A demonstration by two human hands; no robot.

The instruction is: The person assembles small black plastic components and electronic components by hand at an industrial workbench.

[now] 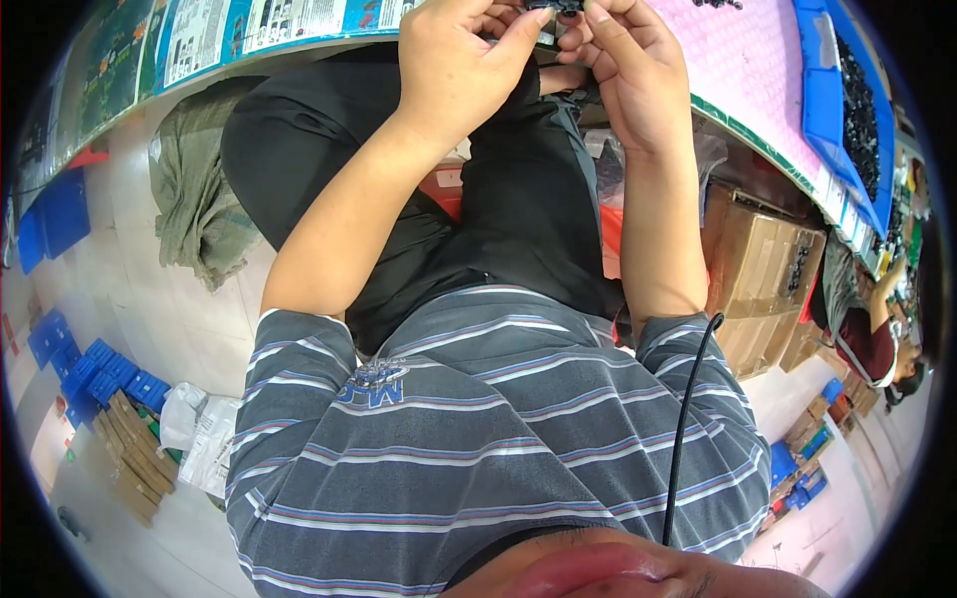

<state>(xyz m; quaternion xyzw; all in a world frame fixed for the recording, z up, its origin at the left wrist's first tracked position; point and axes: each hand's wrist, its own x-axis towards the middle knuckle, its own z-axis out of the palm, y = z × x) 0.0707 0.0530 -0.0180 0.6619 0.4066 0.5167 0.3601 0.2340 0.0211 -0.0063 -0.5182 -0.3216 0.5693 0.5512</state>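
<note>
At the top edge of the head view, above the near edge of the table, a small black plastic part (555, 6) sits between my two hands. My left hand (464, 65) pinches it from the left with thumb and fingers. My right hand (638, 65) has its thumb and bent fingers closed at the part's right end. The picture's edge cuts off the top of the part, so its exact kind cannot be made out. A few similar black pieces (716, 3) lie right of my right hand on a pink bubble-wrap sheet (743, 70).
A blue bin (819, 95) full of small black parts (857, 125) stands on the table at right. Cardboard boxes (763, 274) are below it. Another person (865, 344) is farther right. Grey-green cloth (199, 189) hangs at left; blue crates (105, 374) are on the floor.
</note>
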